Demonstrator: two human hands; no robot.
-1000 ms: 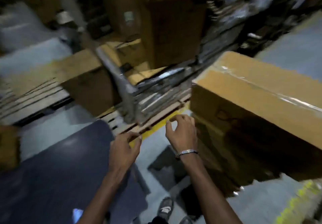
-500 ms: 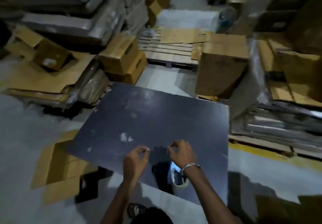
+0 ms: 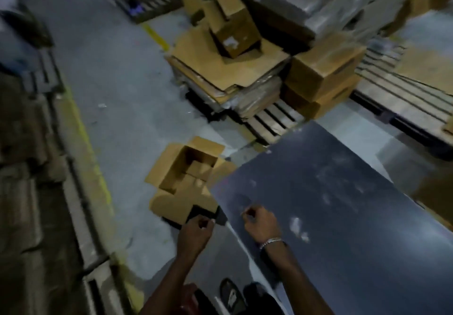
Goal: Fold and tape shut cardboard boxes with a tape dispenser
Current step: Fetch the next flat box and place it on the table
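An open cardboard box (image 3: 188, 177) stands on the grey floor with its flaps spread outward and its inside in shadow. My left hand (image 3: 196, 231) hovers just below the box's near flap, fingers curled, thumb against the fingertips. My right hand (image 3: 259, 221), with a silver bracelet on the wrist, hangs curled the same way over the near-left corner of a dark flat board (image 3: 331, 204). I see nothing held in either hand. No tape dispenser is in view. The whole frame is dim and blurred.
A pile of flattened cardboard (image 3: 228, 69) with a small box (image 3: 232, 27) on top sits on a pallet beyond the open box. Two closed boxes (image 3: 323, 74) are stacked to its right. A wooden pallet (image 3: 404, 99) lies far right. A yellow floor line (image 3: 85, 143) runs along the left.
The view has swung left, from a taped box, across the dark board, to the open box on the floor. Both hands stay close together in front with fingers curled.
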